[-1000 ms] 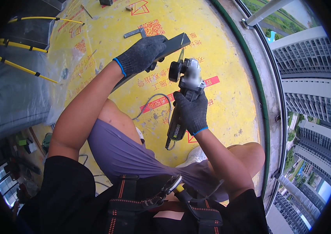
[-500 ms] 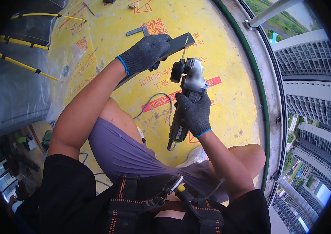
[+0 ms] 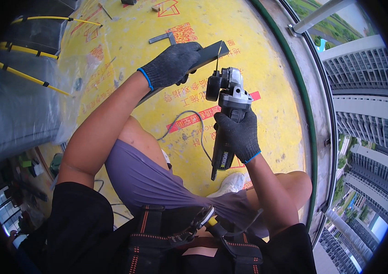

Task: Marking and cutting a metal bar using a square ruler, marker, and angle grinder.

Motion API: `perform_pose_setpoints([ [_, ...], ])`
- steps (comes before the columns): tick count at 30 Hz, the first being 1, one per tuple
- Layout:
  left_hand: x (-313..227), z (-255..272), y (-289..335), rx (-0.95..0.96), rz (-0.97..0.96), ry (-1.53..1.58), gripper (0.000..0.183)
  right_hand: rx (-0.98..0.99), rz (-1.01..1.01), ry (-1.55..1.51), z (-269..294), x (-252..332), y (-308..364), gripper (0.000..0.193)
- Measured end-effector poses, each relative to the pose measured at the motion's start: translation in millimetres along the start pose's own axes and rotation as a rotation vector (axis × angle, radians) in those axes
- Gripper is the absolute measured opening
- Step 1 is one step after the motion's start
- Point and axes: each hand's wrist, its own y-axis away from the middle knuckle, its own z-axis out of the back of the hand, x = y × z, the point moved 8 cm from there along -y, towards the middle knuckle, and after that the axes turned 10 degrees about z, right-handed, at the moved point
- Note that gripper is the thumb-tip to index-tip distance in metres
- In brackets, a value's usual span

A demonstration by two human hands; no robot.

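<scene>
angle grinder (image 3: 233,98): shifted rightward since the earlier frame; thin disc (image 3: 217,65) edge-on at the outer end of the dark bar (image 3: 208,54), contact uncertain.
right hand (image 3: 240,136): gloved, grip wrapped round grinder body.
left hand (image 3: 174,65): gloved, grip clasped on bar.
bar position: slanting, outer end up and right.
floor (image 3: 274,132): yellow; l-shaped metal piece (image 3: 161,38) beyond left hand; cord (image 3: 202,128) looped left of grinder.

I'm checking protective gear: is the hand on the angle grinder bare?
No, the right hand gripping the angle grinder wears a blue-edged dark glove.
</scene>
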Motion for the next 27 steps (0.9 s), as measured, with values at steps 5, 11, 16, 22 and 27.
perform_pose_setpoints([
  [5, -1, -1, -1, -0.025, 0.003, -0.106, 0.038, 0.014, 0.022, 0.025, 7, 5, -2, 0.033],
  [11, 6, 1, 0, -0.007, 0.085, 0.082, 0.039, -0.031, 0.076, 0.020, -2, -1, -1, 0.026],
  [16, -7, 0, 2, -0.024, -0.032, -0.067, 0.035, -0.064, 0.106, 0.047, -7, -4, 0, 0.029],
  [22, -1, 0, 1, -0.033, -0.014, -0.077, 0.035, -0.066, 0.061, -0.008, -12, -13, 1, 0.038],
  [27, 1, -1, -1, 0.005, -0.024, -0.061, 0.045, -0.076, 0.067, -0.023, -16, -15, 1, 0.039],
])
